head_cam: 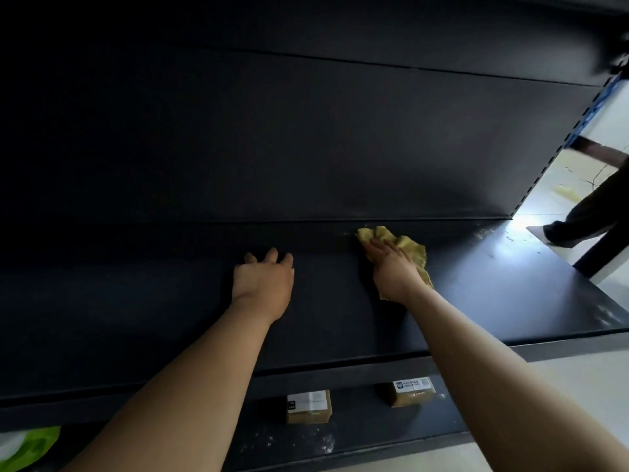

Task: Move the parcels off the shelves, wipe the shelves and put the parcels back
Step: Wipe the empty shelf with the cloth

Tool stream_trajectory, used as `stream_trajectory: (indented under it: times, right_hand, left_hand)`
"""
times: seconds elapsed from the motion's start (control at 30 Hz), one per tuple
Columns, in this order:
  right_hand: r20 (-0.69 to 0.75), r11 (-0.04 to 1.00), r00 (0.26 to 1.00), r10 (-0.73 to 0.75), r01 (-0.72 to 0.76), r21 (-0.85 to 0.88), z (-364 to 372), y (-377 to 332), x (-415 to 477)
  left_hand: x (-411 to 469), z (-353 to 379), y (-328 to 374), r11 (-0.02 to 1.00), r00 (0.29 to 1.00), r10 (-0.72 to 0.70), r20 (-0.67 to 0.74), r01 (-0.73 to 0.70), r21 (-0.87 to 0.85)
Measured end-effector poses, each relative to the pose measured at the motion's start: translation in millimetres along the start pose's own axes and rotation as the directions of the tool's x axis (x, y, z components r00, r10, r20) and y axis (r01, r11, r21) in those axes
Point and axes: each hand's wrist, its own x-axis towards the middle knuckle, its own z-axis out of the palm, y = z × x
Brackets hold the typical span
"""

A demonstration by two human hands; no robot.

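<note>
1. Our forearms (190, 379) reach in over the dark upper shelf (493, 294).
2. Our left hand (263, 281) rests on it, fingers loosely spread, holding nothing.
3. Our right hand (394, 270) presses flat, fingers extended, on a yellow cloth (413, 252) near the shelf's back.
4. Below, the left parcel (309, 406) and the right parcel (413, 391) sit apart on the lower shelf (374, 427).
5. Someone's leg (578, 219) shows far right.

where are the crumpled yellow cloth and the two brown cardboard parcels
crumpled yellow cloth (413, 248): head view, bare folds on its right side
left brown cardboard parcel (309, 417): head view, brown front face
right brown cardboard parcel (412, 385): head view, white label on top
</note>
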Motion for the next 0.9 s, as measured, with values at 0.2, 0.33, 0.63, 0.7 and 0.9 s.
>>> stream_trajectory:
  times: [0.2,0.33,0.63,0.7,0.9]
  right_hand:
    - [0.101,0.963,0.957,-0.270,0.271,0.009,7.2,-47.0,27.6]
    - [0.146,0.952,0.946,-0.289,0.300,-0.058,12.1,-69.6,61.8]
    - [0.042,0.997,0.996,-0.081,0.081,-0.007,7.0,-25.6,76.6]
    - [0.041,1.000,0.999,0.020,-0.019,-0.018,2.1,-4.6,71.6]
    - [0.023,0.966,0.966,0.256,-0.256,-0.026,-8.2,45.1,43.7]
  left_hand:
    - [0.9,-1.4,6.0,0.999,0.999,-0.035,-0.018,0.035,-0.015]
    - [4.2,0.8,7.5,0.999,0.997,-0.040,-0.067,0.040,-0.014]
    - [8.9,6.4,11.3,0.994,0.992,-0.105,-0.066,0.103,-0.039]
    - [9.1,7.8,11.1,0.994,0.993,-0.109,-0.050,0.108,-0.028]
    - [8.5,9.2,13.1,0.994,0.993,-0.113,-0.041,0.112,-0.016]
